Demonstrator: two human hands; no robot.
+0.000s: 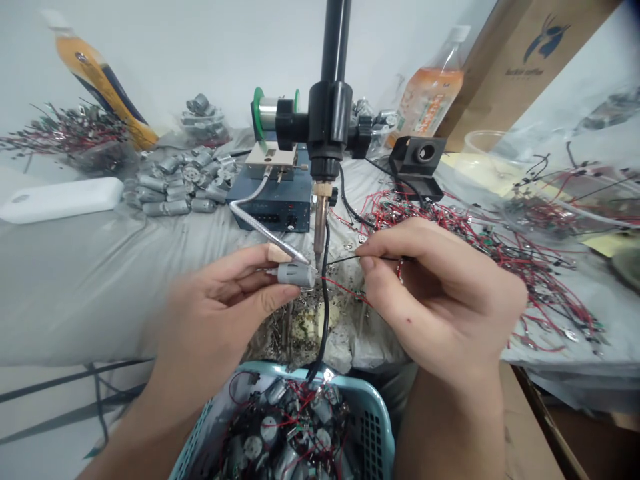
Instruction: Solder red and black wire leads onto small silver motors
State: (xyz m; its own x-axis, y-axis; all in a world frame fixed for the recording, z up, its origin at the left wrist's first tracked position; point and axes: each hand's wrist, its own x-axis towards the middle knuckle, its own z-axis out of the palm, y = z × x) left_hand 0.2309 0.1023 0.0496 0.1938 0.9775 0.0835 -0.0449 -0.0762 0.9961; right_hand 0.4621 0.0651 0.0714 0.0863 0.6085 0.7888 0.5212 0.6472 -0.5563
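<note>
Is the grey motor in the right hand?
No, the left hand holds the grey motor, while the right hand pinches a black wire.

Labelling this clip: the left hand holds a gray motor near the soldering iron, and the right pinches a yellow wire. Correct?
Not quite: the head view shows the right hand pinching a black wire, not yellow. The left hand does hold a gray motor near the soldering iron.

Worktop covered in wrinkled greyish plastic sheeting (pixel 125 267) — on it, left to right, are set a white rounded oblong object (pixel 63 199), heaped grey cylindrical metal motors (pixel 185 180), a dark-blue boxy unit (pixel 270 200), tangled red wires (pixel 480 247); dark scraps (pixel 305 313) are strewn at the front edge.
</note>
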